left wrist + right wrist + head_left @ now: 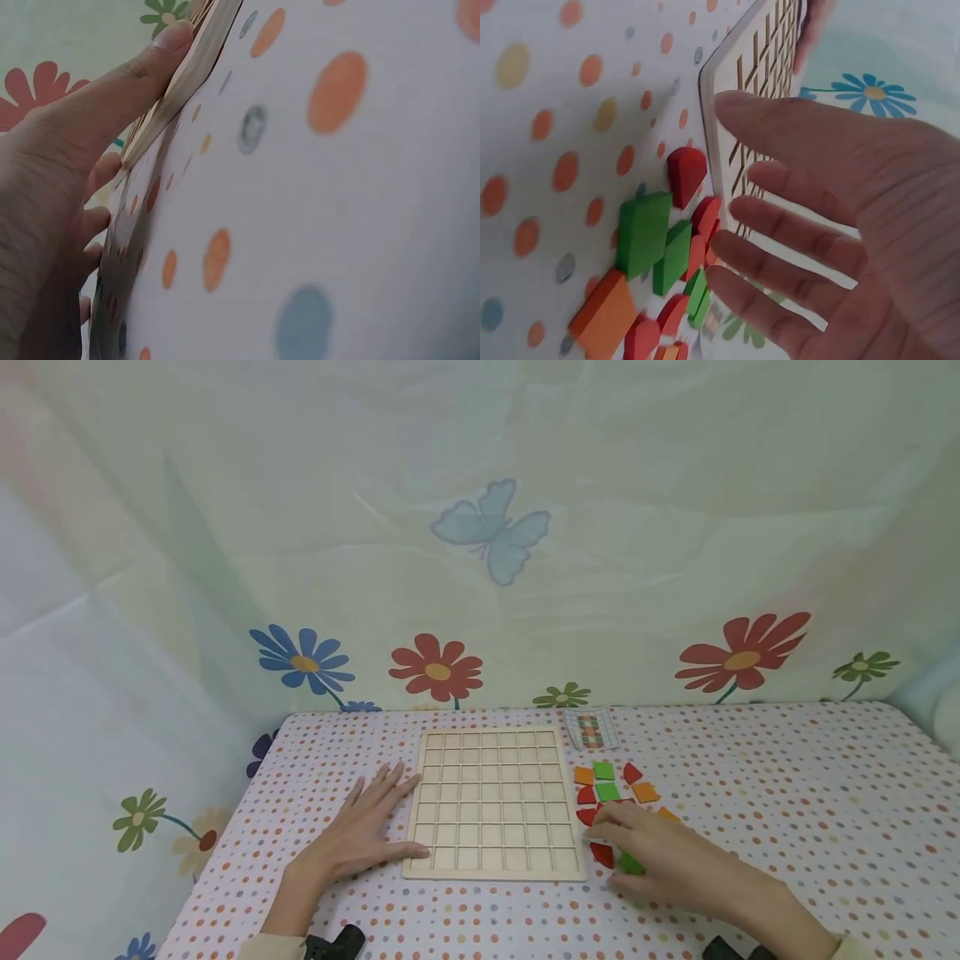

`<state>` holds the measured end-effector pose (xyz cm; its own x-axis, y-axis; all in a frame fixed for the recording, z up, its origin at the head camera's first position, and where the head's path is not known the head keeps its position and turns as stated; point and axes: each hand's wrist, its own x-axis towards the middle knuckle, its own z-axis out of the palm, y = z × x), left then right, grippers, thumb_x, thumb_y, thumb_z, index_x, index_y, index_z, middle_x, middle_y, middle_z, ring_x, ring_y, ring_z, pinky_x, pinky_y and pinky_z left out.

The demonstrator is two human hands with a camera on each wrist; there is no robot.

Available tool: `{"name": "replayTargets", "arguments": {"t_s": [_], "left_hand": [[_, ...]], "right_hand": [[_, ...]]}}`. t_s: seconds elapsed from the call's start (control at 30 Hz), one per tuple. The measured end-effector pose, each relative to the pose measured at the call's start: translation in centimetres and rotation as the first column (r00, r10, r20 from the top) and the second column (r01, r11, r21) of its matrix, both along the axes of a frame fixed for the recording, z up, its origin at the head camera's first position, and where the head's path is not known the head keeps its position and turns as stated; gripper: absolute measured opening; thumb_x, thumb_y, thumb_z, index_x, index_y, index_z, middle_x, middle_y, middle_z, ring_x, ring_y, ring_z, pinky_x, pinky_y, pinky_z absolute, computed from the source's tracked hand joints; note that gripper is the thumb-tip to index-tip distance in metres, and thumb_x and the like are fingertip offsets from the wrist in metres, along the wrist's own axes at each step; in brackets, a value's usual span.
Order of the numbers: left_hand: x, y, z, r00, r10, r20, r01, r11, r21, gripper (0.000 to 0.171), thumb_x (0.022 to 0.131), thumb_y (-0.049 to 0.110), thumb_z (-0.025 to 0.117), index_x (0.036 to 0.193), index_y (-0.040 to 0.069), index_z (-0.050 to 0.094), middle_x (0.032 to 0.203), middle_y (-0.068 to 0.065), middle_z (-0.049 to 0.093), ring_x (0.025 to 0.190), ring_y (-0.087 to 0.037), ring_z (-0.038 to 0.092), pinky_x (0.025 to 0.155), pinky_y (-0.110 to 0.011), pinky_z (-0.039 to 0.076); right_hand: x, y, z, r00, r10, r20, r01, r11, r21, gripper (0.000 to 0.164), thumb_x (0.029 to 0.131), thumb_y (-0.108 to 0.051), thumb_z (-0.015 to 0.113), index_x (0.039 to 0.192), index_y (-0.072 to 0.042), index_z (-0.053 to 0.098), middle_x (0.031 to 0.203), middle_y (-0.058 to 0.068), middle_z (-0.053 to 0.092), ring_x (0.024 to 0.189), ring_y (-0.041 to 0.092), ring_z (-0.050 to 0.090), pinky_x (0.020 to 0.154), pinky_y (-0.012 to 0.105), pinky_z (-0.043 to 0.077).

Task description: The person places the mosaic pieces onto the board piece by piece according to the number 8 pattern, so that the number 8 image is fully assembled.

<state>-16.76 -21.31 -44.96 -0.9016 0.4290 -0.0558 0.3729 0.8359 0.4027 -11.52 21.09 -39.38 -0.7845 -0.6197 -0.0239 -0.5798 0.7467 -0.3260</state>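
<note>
A pale wooden grid board (491, 789) with many square cells lies on the table. My left hand (358, 833) rests at its left side with fingers spread. In the left wrist view its thumb (127, 90) touches the board's edge (196, 79). My right hand (667, 853) is over the small pieces right of the board, fingers extended and holding nothing. Those pieces include red quarter-rounds (632, 772), green squares (603, 770) and orange squares (583, 776). The right wrist view shows a green piece (643, 234) and a red piece (687, 176) below the right hand (900, 180). Some pieces are hidden under it.
A small printed card (591, 729) with a coloured pattern lies beyond the pieces, near the board's far right corner. The table has a dotted cloth (787, 793). A curtain (637, 527) with printed flowers and a butterfly hangs behind the far edge.
</note>
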Motion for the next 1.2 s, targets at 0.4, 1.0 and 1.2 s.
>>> {"name": "replayTargets", "arguments": {"t_s": [0.4, 1.0, 1.2], "left_hand": [[-0.3, -0.3, -0.4, 0.997, -0.058, -0.048, 0.059, 0.998, 0.009, 0.099, 0.086, 0.068, 0.074, 0.165, 0.023, 0.035, 0.174, -0.016, 0.016, 0.160, -0.041, 0.010, 0.127, -0.065, 0.006], [0.2, -1.0, 1.2, 0.996, -0.088, 0.033, 0.085, 0.993, 0.078, 0.109, 0.075, 0.055, 0.087, 0.164, 0.020, 0.037, 0.172, -0.018, 0.020, 0.159, -0.043, 0.012, 0.127, -0.065, 0.005], [0.5, -0.8, 1.0, 0.997, -0.075, 0.036, 0.072, 0.994, 0.081, 0.110, 0.073, 0.056, 0.088, 0.164, 0.020, 0.038, 0.172, -0.017, 0.020, 0.159, -0.042, 0.012, 0.127, -0.063, 0.004]], "right_hand": [[-0.9, -0.9, -0.9, 0.987, -0.068, 0.147, 0.070, 0.998, -0.007, 0.032, 0.083, -0.016, 0.090, 0.112, -0.009, 0.077, 0.107, -0.004, 0.060, 0.085, 0.010, 0.052, 0.070, 0.029, 0.054], [-1.3, -0.9, -1.3, 0.987, -0.042, 0.154, 0.051, 0.997, -0.060, 0.025, 0.086, -0.016, 0.088, 0.107, -0.011, 0.075, 0.102, -0.006, 0.057, 0.081, 0.006, 0.050, 0.066, 0.025, 0.051], [-1.4, -1.0, -1.5, 0.987, -0.045, 0.157, 0.056, 0.996, -0.067, 0.023, 0.087, -0.014, 0.087, 0.106, -0.012, 0.074, 0.102, -0.006, 0.058, 0.081, 0.005, 0.050, 0.066, 0.025, 0.051]]}}
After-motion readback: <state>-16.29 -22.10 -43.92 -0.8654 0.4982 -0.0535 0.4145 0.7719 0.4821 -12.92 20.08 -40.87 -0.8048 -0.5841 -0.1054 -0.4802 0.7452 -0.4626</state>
